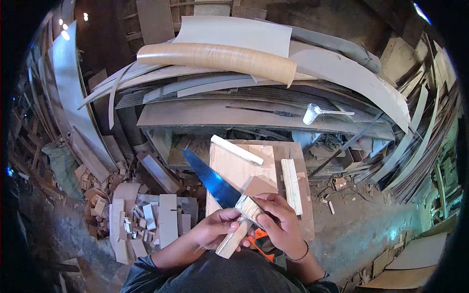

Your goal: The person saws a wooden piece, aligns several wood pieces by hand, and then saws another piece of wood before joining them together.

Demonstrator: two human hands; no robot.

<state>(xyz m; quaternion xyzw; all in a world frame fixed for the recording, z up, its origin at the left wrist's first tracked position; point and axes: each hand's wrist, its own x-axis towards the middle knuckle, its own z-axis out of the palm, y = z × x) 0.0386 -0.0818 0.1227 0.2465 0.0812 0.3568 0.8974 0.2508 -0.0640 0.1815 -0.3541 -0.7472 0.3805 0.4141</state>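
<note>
Close in front of my body, my left hand point(217, 228) is closed round a short wood piece point(231, 240) that slants down to the left. My right hand point(282, 223) pinches a pale wood block point(249, 208) with thumb and fingers. The two pieces meet at an angle between my hands; the contact itself is partly covered by fingers. Beneath them lies a handsaw point(212, 181), its blue blade pointing up and left. Its orange and black handle point(261, 240) shows below my right hand. A small brown wood piece point(259, 186) rests just beyond the block.
A low worktable point(307, 205) carries a plywood sheet point(254, 156), a white strip point(237, 149) and a wood batten point(291, 186). Behind stands a shelf point(195, 115) with a rolled veneer sheet point(217, 56) and a white mallet-shaped object point(312, 114). Offcuts point(146, 219) pile up at left.
</note>
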